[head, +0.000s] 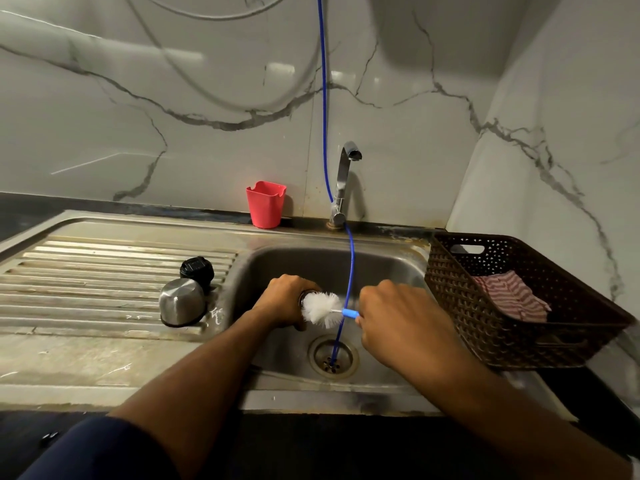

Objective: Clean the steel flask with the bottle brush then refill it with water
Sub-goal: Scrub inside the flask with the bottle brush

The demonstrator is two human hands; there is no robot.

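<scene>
Left hand (284, 301) wraps round the flask (304, 296) over the sink (277, 268) basin — fingers curled about the body, so only a sliver of dark steel rim shows at the mouth, which faces right. The rest of the flask is hidden under the hand.

Right hand (398, 317) grips the brush (323, 309) handle, fingers curled over it; just a short blue stub of handle shows past the knuckles. The white bristle head is fluffy, rounded, sitting right at the flask mouth, touching the rim; whether any bristles are inside cannot be told.

A blue hose (349, 268) hangs down between the two hands, crossing just behind the brush neck and ending in the drain (333, 356) below the grip.

Left of the left hand, on the ribbed drainboard: steel cup (181, 301) inverted, black cap (196, 270) just behind it, the two touching. Right of the right hand, a brown basket (450, 292) stands on the sink edge, near the knuckles; striped cloth (509, 296) inside. Tap (343, 181) and red cup (266, 204) stand behind the basin, well apart from the grip.
</scene>
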